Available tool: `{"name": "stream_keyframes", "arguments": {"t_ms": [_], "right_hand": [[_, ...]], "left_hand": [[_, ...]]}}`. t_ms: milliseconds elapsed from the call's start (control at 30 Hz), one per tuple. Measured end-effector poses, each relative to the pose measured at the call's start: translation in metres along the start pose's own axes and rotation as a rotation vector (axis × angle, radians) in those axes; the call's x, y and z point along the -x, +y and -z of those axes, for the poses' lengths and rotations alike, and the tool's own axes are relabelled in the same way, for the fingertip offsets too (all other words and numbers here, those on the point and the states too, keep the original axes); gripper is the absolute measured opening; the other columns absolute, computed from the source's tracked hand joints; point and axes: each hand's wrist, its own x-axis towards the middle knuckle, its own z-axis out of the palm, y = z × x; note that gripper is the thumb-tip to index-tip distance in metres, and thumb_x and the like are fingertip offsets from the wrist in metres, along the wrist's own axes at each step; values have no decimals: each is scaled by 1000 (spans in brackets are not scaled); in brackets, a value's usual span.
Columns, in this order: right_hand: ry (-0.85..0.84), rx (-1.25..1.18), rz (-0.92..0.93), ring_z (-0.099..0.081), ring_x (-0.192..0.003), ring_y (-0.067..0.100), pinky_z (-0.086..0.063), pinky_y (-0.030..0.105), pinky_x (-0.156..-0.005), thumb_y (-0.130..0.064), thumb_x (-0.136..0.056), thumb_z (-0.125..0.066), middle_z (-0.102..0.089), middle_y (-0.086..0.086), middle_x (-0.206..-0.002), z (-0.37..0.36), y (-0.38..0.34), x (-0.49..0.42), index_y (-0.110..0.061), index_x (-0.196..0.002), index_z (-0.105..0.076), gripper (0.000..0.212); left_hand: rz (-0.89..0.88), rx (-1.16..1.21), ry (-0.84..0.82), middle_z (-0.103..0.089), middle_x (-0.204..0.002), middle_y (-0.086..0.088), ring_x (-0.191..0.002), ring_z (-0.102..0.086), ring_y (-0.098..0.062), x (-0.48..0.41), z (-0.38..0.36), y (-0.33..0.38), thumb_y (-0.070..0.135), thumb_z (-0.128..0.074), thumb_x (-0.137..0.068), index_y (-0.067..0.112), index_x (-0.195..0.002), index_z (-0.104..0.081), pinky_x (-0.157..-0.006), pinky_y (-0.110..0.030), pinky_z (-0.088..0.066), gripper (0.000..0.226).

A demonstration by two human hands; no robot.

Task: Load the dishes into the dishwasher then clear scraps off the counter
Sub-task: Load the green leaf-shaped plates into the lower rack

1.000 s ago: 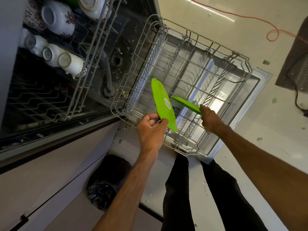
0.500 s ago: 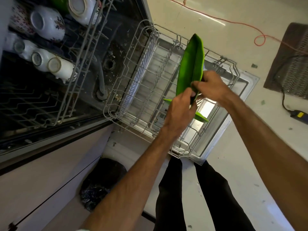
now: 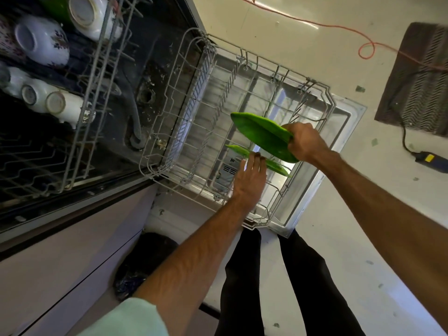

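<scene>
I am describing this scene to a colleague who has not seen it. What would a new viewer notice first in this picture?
The eye goes first to the bright green plate held by the right hand above the pulled-out lower rack, at the centre. Just below it, a second green plate stands in the rack, with the open left hand at its edge. At the upper left, white floral cups and bowls fill the upper rack.

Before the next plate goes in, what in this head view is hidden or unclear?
- Lower green plate: its middle is hidden behind the left hand, so its seating in the lower rack is unclear.
- Upper green plate: its near edge is covered by the right hand.
- Upper rack: cut off by the frame's left and top edges.
</scene>
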Motion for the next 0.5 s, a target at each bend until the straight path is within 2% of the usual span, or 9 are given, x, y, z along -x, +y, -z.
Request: {"name": "stream_keyframes", "arguments": {"t_ms": [100,200,333,500], "right_hand": [[-49,78,26,-66,-96,43,-55,43,-80,-4,-80,-62,-68,22,-106,-13,-4,0,-19,-118,-67,42],[-19,166,23,-66,-98,45,-54,45,-81,-17,-87,-70,-64,22,-109,-24,-10,1,-17,-122,-62,36],[14,220,42,-64,-99,48,-54,47,-81,-18,-90,-69,-61,25,-109,-34,-14,5,-10,-122,-59,34],[61,266,74,-65,-97,47,-54,49,-79,-16,-95,-63,-63,26,-106,-44,-13,9,-8,-120,-58,26]], "left_hand": [[-1,10,-29,-11,-165,-25,-154,-8,-38,8,-5,-1,18,-57,-98,-5,-156,-9,-125,-49,-11,79],[-9,11,-80,3,-166,-24,-155,2,-36,16,-12,-3,13,-60,-95,-4,-157,3,-126,-49,-7,90],[3,33,-95,13,-166,-22,-155,9,-35,21,-17,-5,12,-67,-90,-2,-157,11,-126,-47,-2,104],[4,52,-91,16,-165,-22,-154,12,-34,22,-17,-4,7,-69,-86,-2,-157,12,-126,-48,-6,107]]}}
